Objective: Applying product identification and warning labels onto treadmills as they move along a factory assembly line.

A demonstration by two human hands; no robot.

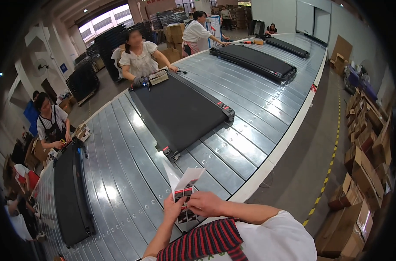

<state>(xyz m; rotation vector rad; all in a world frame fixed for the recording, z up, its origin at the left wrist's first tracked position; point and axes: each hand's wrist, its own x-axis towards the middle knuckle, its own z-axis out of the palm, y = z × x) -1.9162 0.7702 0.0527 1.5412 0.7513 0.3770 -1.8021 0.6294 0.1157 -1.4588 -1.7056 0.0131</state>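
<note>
Close to my body I hold a sheet of red, black and white stickers (183, 193), its white backing (192, 176) curling up at the top. The fingers of my left hand (172, 208) are closed on the sheet's left side. My right hand (205, 203) pinches it from the right, fingertips close to the left thumb; whether a single sticker is between them I cannot make out. Just beyond my hands, a flat black treadmill (178, 111) lies across the metal roller line, with red-and-black labels on its near corner pieces.
Another black treadmill (69, 193) lies on the line (119, 174) at left, and more (254, 61) lie farther right. Co-workers (141, 61) stand along the far side, one beside a small parts box (158, 77). Flattened cartons (359, 187) pile up on the right beyond a yellow-black floor stripe (333, 161).
</note>
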